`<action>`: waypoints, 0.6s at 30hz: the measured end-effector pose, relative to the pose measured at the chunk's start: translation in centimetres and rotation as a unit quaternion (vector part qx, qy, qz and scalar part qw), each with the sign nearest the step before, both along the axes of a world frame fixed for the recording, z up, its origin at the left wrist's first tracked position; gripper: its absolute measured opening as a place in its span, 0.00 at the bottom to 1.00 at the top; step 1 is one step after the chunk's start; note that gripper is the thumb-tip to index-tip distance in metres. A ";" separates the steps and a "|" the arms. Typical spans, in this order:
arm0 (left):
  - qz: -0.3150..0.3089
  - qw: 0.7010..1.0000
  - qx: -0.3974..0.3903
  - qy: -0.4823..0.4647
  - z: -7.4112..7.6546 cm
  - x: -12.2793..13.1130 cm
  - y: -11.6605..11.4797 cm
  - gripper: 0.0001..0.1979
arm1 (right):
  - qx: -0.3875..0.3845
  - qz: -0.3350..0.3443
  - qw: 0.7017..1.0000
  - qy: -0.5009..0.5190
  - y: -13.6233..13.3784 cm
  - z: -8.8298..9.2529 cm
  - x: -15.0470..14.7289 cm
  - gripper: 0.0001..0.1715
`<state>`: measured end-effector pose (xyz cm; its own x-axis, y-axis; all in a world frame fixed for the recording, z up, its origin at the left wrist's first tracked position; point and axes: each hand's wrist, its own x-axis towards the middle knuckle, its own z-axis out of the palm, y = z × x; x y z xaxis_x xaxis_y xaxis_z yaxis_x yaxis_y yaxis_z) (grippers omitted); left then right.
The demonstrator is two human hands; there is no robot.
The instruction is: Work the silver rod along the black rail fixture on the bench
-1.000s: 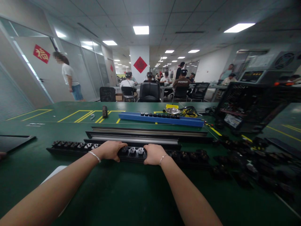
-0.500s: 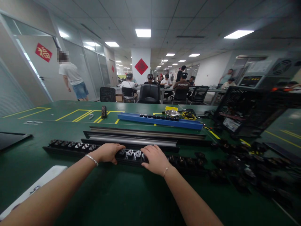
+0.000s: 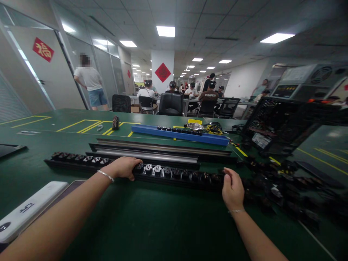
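Note:
A long black channel rail (image 3: 163,178) lies across the green table, with a row of small dark and silvery block-like parts (image 3: 157,169) set along it. My left hand (image 3: 125,168) grips the rail left of its middle, fingers over the far side and thumb on the near side. At the rail's right end is my right hand (image 3: 233,186), fingers curled together with the thumb. A bit of something dark shows at its fingertips; whether it is a loose part or the rail's end I cannot make out.
Behind the rail lie more dark rails (image 3: 163,156) and a blue rail (image 3: 190,136) holding similar parts. A heap of dark parts (image 3: 274,192) spreads right, near an open computer case (image 3: 268,123). A white device (image 3: 32,208) lies front left. People sit farther back.
My right hand has moved from the rail's middle to its right end, and its fingers have curled. My left hand stays on the rail. The person at left has turned away.

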<state>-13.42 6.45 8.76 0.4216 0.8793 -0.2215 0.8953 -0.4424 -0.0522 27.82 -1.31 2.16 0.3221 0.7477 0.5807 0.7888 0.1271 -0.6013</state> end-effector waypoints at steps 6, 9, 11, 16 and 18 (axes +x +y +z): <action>0.022 0.999 0.036 -0.013 -0.4 1.6 -0.3 0.37 | -0.060 0.036 0.996 -0.062 1.3 -0.3 3.9 0.25; 0.024 0.998 0.042 -0.033 -0.8 1.9 -0.3 0.38 | -0.073 0.056 0.993 -0.077 2.0 -0.5 5.4 0.24; 0.024 0.998 0.049 -0.036 -1.0 2.2 -0.1 0.38 | -0.082 0.062 0.992 -0.075 2.2 -0.5 5.6 0.24; 0.044 0.997 0.058 -0.038 -1.1 3.1 -0.2 0.38 | -0.137 0.037 0.989 -0.047 2.2 -0.2 4.5 0.25; 0.066 0.995 0.064 -0.038 -1.1 3.6 -0.6 0.40 | -0.146 0.023 0.989 -0.029 2.3 -0.2 4.3 0.25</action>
<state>-9.79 5.80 7.65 0.3113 0.9472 -0.0762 0.9488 -0.3144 -0.0314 32.07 1.00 1.97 0.2554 0.8995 0.3545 0.8210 -0.0081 -0.5709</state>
